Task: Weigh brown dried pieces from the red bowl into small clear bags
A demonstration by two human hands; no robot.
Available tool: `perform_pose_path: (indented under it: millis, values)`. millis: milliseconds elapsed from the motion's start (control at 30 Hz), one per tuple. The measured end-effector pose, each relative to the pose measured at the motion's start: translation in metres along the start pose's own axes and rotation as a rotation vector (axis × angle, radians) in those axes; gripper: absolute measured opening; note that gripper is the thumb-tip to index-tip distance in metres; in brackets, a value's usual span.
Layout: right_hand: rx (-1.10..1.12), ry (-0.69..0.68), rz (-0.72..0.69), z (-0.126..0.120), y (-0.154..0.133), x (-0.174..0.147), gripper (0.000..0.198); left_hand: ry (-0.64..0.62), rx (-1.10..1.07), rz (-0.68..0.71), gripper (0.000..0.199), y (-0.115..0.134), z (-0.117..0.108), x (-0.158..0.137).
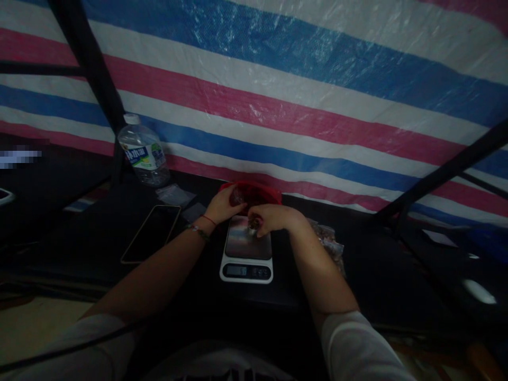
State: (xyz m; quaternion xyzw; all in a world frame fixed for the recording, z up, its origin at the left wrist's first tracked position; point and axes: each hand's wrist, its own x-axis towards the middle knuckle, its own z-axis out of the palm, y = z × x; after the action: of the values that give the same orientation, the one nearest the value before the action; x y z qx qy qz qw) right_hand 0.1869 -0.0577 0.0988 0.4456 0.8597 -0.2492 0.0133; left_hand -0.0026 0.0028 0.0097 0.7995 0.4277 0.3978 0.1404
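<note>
A white kitchen scale (246, 269) with a metal plate and a small lit display lies in front of me. Above the plate's far right part, my right hand (273, 218) is closed around a small clump of dried brownish pieces (254, 223). My left hand (223, 205) is at the near left rim of a red container (273, 193), fingers curled on a crinkled clear plastic bag (237, 197). The container's contents are too dark to make out. Filled clear bags of brownish pieces (328, 239) lie beside my right forearm, which partly hides them.
On the left are a large clear bottle (145, 153), flat clear bags (174, 194) and a phone (153, 233). Striped plastic sheeting (278, 116) hangs behind the black table. Dark slanted frame poles (93, 69) stand on both sides. A white object (479, 291) lies far right.
</note>
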Motion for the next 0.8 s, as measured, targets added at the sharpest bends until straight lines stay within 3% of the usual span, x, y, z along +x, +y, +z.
perform_pose_path:
  millis: [133, 367, 567, 800]
  values:
    - [0.011, 0.043, -0.007, -0.002, 0.001, -0.001, 0.030, 0.006, -0.001, -0.002, 0.071, 0.000, 0.000, 0.001]
    - [0.175, 0.347, -0.051, -0.011, 0.014, -0.003, 0.035, -0.067, -0.041, 0.043, 0.069, 0.002, -0.002, 0.001]
    - [0.197, 0.549, -0.049, -0.005, 0.023, 0.013, 0.035, -0.105, -0.027, 0.076, 0.069, 0.003, 0.000, -0.001]
    - [0.145, 0.594, -0.080, 0.000, 0.021, 0.023, 0.032, -0.089, -0.071, 0.104, 0.062, 0.007, 0.001, -0.002]
